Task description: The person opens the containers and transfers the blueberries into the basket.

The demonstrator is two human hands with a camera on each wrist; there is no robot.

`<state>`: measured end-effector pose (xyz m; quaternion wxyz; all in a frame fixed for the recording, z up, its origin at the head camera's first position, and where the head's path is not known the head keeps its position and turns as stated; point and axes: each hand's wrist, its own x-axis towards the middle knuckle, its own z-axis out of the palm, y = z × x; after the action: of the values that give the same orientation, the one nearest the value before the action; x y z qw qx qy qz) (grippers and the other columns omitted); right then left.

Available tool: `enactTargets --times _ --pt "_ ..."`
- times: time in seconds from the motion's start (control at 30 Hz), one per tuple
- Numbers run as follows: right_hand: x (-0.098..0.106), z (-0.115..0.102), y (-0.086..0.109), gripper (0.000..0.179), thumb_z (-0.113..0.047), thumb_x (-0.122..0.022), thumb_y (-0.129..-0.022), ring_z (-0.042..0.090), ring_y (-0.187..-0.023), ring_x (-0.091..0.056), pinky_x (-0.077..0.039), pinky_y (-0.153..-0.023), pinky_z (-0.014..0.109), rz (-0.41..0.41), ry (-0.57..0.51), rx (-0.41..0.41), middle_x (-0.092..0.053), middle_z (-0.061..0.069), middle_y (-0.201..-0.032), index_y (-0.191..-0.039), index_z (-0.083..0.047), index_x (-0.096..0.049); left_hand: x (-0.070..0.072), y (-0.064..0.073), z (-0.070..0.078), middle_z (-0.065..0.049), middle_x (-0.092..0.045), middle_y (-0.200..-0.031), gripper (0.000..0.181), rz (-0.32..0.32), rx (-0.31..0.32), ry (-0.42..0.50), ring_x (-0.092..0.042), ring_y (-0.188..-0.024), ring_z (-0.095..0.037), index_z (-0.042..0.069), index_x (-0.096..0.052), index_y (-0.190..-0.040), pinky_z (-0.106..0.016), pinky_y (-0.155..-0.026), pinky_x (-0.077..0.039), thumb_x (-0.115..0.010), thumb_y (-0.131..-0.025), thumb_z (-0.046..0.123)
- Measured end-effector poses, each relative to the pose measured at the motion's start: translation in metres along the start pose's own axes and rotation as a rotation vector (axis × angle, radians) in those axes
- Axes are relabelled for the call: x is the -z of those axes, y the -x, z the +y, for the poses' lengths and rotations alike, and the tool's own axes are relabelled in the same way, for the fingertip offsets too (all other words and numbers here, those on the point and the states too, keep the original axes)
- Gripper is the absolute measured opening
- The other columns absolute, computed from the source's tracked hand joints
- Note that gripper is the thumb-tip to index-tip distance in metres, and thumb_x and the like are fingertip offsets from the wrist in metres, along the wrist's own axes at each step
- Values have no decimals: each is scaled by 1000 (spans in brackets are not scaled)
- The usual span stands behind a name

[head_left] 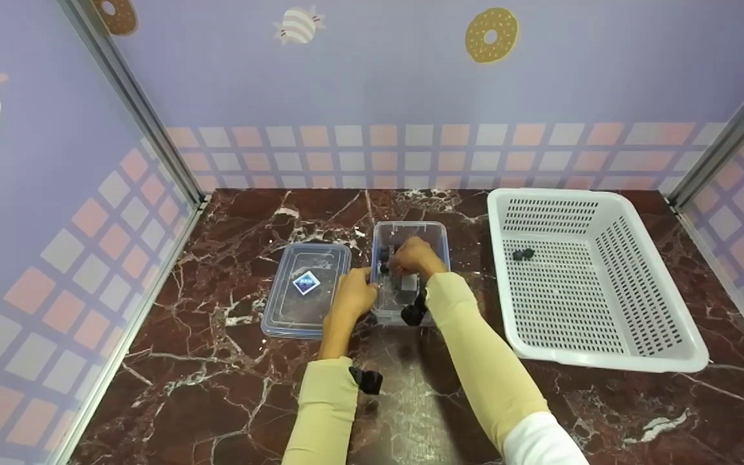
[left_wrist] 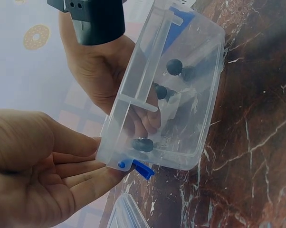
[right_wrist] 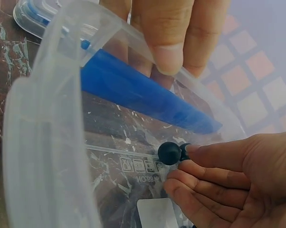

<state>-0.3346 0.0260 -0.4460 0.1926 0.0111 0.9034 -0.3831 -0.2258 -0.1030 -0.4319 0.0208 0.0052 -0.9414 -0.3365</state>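
A clear plastic box with blue side latches stands mid-table. My left hand grips its left rim, thumb on one side and fingers on the other. Inside the box is my right hand, fingers pointing down. In the right wrist view its thumb and fingers pinch a small dark ball, partly hidden by the thumb, with another dark ball right beside it. More dark balls lie in the box, seen through its wall in the left wrist view.
A clear lid with a blue-and-white diamond label lies left of the box. To the right stands a large white perforated basket holding two small dark balls near its left side. Patterned walls enclose the marbled table's back and sides.
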Motion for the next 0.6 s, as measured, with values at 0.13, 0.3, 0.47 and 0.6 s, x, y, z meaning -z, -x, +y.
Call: enactTargets --times 0.13,0.3,0.47,0.6 --pt "-2 1 -1 25 -4 -70 -73 11 -45 -42 -36 -43 18 8 46 22 -41 -7 -44 -53 -9 -55 0 0 0 -19 -70 -104 22 0 0 0 -63 -104 -40 0 -70 -106 -49 -89 -48 -60 -86 4" --pt "-4 0 0 22 -3 -69 -72 11 -46 -45 -42 -47 20 6 31 36 -44 -7 -43 -55 -9 -58 1 -1 0 -19 -70 -107 25 -2 -4 -1 -62 -105 -41 1 -69 -108 -48 -92 -47 -60 -85 4" --pt "-7 0 1 10 0 -69 -72 11 -46 -48 -47 -53 23 -25 -17 51 -48 -5 -47 -64 -3 -63 1 -1 0 -19 -70 -105 23 5 -8 8 -63 -104 -40 2 -70 -106 -48 -91 -47 -60 -85 3" --pt "-9 1 2 6 1 -65 -74 10 -47 -49 -50 -56 27 -58 -25 87 -51 -2 -51 -69 0 -64 0 -1 -1 -19 -70 -107 26 -3 4 17 -62 -105 -40 2 -70 -109 -48 -92 -47 -60 -85 4"
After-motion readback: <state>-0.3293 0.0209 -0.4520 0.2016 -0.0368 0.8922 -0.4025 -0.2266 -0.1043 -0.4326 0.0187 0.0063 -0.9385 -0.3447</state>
